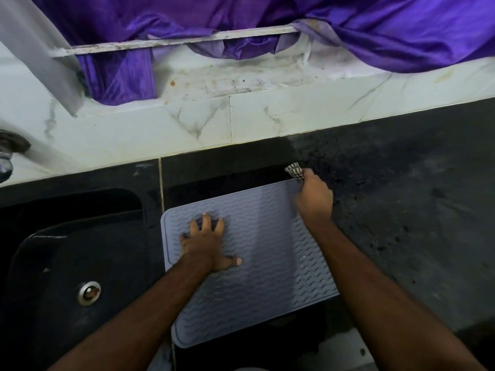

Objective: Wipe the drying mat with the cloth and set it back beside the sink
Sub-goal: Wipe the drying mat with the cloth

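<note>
Drying mat point(257, 253): grey, wave-ribbed, lying flat on the dark table point(401, 210), just beside the black sink point(80, 250) at its 9 o'clock side. Left hand point(206, 243): palm down, fingers spread, pressed flat on the mat's left half; nothing grasped. Right hand point(313, 196): at the mat's 1 o'clock corner, fingers closed around a checked cloth point(295, 170), which protrudes past the knuckles toward 11 o'clock. The two hands are well apart.
</note>
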